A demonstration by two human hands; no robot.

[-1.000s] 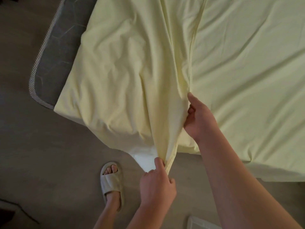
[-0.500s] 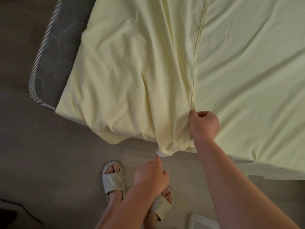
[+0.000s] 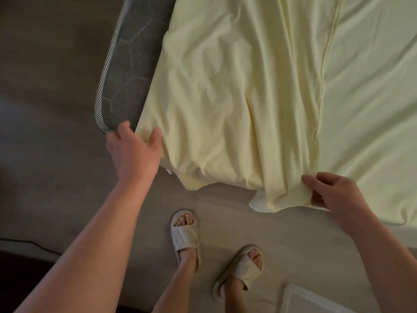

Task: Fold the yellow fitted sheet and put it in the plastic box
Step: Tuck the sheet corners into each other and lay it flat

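Yellow sheet [image 3: 225,98] (one), two hands: right hand [image 3: 334,195] pinches fold, left hand [image 3: 133,152] spread wide at corner.

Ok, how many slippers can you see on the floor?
2, both worn. The left slipper stands near the yellow sheet's hanging edge; the right slipper is nearer the person, to its right. None seems hidden.

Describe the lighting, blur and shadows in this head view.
Head view: dim, warm, no glare; soft shadows fill creases of the yellow fitted sheet; the left hand looks slightly blurred, the right hand crisper; the floor at left sinks into dark.
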